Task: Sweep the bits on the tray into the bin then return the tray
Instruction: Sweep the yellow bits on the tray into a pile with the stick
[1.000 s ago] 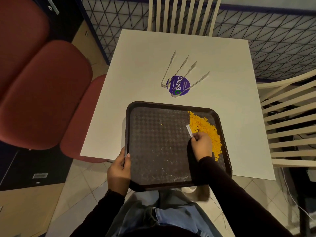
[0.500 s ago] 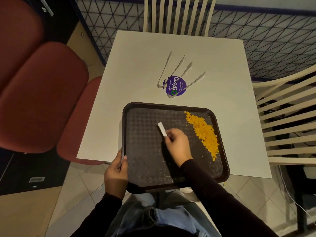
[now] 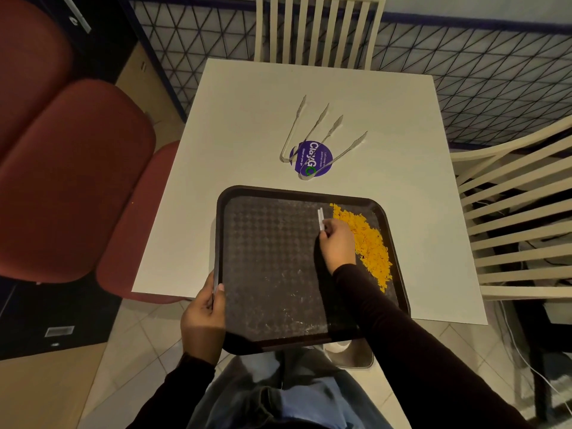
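Orange bits are being herded on the tray with a small white scraper.

The dark brown rectangular plastic tray (image 3: 272, 267), overhanging the white table (image 3: 247, 125) edge toward the part-hidden bin (image 3: 353, 354) below, is steadied by the left hand (image 3: 202, 317), pinched shut on its left rim. A thin white flat scraper (image 3: 320, 217) is pinched closed in the right hand (image 3: 337, 246); the pile of orange crumbs (image 3: 371, 246) lies just right of that grip, banked against the right rim for tipping.
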A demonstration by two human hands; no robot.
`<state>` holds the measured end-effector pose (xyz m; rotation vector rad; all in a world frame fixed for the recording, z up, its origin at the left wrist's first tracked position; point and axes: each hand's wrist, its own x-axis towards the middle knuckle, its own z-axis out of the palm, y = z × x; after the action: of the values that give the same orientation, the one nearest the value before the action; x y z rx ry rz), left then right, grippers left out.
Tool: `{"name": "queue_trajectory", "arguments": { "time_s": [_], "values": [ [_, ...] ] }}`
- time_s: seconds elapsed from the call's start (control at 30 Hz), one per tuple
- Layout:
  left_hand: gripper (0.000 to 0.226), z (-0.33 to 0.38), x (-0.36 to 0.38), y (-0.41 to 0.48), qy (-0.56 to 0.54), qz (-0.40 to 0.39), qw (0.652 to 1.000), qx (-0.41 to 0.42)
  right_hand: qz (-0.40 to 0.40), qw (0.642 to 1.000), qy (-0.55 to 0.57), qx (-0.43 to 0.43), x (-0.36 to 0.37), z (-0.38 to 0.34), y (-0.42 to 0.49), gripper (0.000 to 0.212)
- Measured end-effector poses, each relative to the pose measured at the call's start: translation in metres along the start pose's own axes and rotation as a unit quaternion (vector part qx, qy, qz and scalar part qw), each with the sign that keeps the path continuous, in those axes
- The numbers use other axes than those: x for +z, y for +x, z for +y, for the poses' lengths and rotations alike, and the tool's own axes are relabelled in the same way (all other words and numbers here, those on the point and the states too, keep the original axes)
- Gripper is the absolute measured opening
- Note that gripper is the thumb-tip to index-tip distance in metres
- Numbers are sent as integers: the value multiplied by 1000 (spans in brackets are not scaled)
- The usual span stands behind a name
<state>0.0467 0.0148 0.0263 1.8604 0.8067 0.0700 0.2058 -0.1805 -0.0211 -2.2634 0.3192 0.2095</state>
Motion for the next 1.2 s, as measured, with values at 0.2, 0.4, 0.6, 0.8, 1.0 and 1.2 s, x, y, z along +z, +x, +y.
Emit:
{"name": "queue_trajectory", "arguments": {
  "time_s": [0.2, 0.4, 0.6, 0.8, 1.0, 1.2],
  "values": [
    [39, 1, 1, -2, 6, 3, 1000, 2, 29, 999, -21, 40, -16, 19, 20, 20],
    [40, -2, 1, 0, 3, 6, 1000, 9, 58, 995, -28, 79, -25, 38, 26, 25],
    [42, -12, 1, 5, 7, -1, 1000, 20, 14, 999, -34, -26, -11, 17, 12, 31],
    [37, -18, 1, 5, 27, 0, 999, 26, 19, 999, -35, -10, 1, 8, 26, 30],
    [37, -17, -1, 6, 27, -5, 999, 17, 83, 992, 1, 96, -11, 29, 44, 32],
    [42, -18, -2, 13, 9, -21, 1000, 4, 99, 992, -39, 62, -25, 34, 28, 16]
  ]
}}
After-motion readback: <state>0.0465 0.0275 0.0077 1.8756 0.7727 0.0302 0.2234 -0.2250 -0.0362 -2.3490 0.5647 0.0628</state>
